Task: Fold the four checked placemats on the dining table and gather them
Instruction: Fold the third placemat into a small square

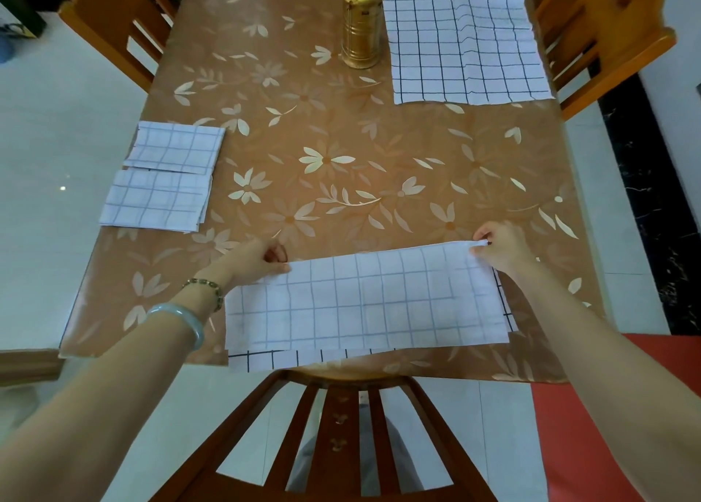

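Fingers, L hand & R hand, pinch placemat's far corners; bottle contents unclear.

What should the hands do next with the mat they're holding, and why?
Probably shift the top layer a little nearer and to the right, so the edges line up before pressing it flat. The left hand and right hand pinch the far corners of the half-folded placemat, and a strip of its lower layer peeks out along the near edge and right side.

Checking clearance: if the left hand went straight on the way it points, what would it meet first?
Left hand, pinching the near placemat, points far-right: bare table, then probably the unfolded placemat; depth unclear.
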Demonstrator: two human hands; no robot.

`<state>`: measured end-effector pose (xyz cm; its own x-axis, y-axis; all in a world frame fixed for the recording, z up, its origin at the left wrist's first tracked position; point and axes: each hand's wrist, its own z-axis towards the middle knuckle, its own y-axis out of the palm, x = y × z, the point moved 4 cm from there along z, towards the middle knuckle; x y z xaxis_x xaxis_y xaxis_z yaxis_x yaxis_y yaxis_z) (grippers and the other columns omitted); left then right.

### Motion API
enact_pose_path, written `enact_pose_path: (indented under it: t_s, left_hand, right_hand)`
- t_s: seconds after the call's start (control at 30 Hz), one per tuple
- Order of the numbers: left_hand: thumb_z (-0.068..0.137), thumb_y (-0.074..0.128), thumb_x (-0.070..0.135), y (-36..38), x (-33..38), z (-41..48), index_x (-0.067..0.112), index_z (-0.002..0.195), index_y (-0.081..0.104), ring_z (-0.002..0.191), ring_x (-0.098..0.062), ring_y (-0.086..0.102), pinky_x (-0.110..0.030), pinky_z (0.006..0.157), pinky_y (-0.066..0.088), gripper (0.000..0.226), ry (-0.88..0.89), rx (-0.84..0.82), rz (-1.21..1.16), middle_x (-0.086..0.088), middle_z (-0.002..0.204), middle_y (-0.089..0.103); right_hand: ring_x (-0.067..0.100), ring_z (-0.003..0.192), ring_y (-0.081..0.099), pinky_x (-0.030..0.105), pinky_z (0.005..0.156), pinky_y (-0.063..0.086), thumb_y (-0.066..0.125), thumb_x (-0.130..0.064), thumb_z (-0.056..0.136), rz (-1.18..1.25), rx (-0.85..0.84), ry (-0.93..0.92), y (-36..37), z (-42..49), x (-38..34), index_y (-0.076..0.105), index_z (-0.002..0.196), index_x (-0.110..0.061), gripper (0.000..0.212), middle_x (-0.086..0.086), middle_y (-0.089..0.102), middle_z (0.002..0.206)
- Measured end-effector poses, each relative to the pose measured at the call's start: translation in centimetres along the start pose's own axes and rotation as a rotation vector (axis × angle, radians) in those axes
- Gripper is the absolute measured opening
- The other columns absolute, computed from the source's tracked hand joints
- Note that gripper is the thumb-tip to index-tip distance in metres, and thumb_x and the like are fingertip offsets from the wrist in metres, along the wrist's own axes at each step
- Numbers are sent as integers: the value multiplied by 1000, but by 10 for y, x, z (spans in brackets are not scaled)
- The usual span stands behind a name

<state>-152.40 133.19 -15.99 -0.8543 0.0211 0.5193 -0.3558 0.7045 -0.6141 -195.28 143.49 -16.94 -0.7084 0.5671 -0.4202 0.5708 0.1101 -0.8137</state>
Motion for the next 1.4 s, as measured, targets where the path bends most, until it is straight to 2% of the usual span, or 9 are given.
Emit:
enact_pose_path:
  t_s: [0.17,0.37,0.5,0.7,0.83,0.97,1.07,1.27,1.4]
  left_hand:
    - [79,77,24,1,-3,-4,12,68,66,58,-11,47,-22,57,36,19,-31,-27,-3,7,58,55]
    - [82,75,24,-17,-16,-20,27,50,66,65,-6,57,-16,64,43,33,-134,-105,-68,12,59,63]
    - [78,78,16,-21,-24,-25,16,69,69,60,-12,57,-18,50,44,14,-204,-87,-116,11,54,61]
    - [71,84,14,-24,-24,-25,5,77,69,57,-17,56,-21,43,46,18,-248,7,-117,-3,67,62]
    - [67,85,9,-27,-20,-20,4,78,66,64,-12,54,-17,57,42,23,-175,118,-131,3,71,62]
    - [73,82,30,-23,-25,-15,11,85,73,82,-11,63,-19,69,45,25,-138,121,-188,3,86,70]
    - [87,70,23,-24,-27,-11,10,90,74,96,-19,64,-28,84,49,14,-109,125,-163,-3,98,71]
    - [78,76,7,-28,-30,-6,15,82,74,88,-17,64,-15,73,44,9,-135,146,-214,-4,98,73]
    - [75,80,14,-25,-28,-5,15,93,71,96,-27,64,-23,81,46,20,-141,177,-222,-3,88,69]
  right_hand:
    - [22,90,59,27,72,39,68,-9,79,117,-90,62,-9,5,1,66,72,-17,11,2,64,82]
    - [17,92,60,26,77,47,66,-16,85,345,-173,64,-27,1,4,66,85,-14,2,2,67,94]
    - [25,99,64,38,88,54,70,-11,82,472,-143,132,-29,4,14,67,89,-16,9,12,68,102]
    - [25,84,63,36,78,55,66,-6,84,471,-100,111,-23,-2,9,66,104,-7,20,16,66,99]
    - [25,86,61,29,71,53,65,-10,86,498,-35,75,-21,-4,8,64,107,-10,22,17,64,102]
    - [23,100,58,38,90,50,76,-10,77,508,-76,94,-11,-5,9,64,111,-18,37,8,59,97]
    - [28,103,62,41,93,50,77,-7,74,533,-54,152,-7,-3,13,65,111,-16,40,17,64,108]
    - [30,89,62,37,81,53,73,-2,77,601,-39,161,-7,1,17,63,115,-8,40,26,62,111]
    - [27,102,59,43,96,48,70,-13,81,449,25,130,-11,-2,14,59,122,-14,42,15,62,106]
